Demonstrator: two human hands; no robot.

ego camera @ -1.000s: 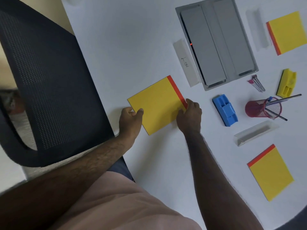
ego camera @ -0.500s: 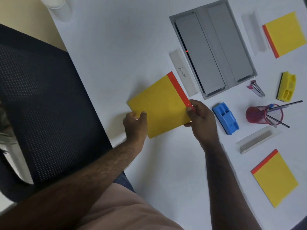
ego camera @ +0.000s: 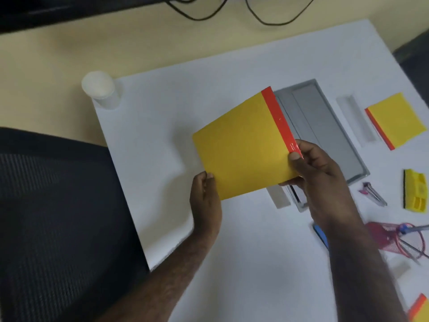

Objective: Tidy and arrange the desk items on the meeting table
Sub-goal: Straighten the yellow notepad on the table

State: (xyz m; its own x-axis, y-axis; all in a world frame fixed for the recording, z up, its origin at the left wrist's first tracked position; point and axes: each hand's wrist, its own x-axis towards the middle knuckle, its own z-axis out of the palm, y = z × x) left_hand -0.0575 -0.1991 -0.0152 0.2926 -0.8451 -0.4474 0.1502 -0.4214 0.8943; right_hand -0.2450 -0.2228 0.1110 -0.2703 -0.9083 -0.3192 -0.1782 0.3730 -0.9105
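Yellow pad (ego camera: 241, 145) with red edge strip; white table (ego camera: 176, 108); grey tray (ego camera: 325, 126); red mesh pen cup (ego camera: 392, 235); black mesh chair (ego camera: 55, 217)

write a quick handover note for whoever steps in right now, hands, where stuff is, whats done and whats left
Left hand pinches the near left corner of the yellow pad; right hand grips its red-spine end. The pad is held clear of the table, not yet placed.
On the table: grey tray, a second yellow pad far right, a third at the near right edge, yellow block, red pen cup lying on its side with pens spilling.
Done: not clear. Left: set this pad down, stand the cup up, line up the rest.
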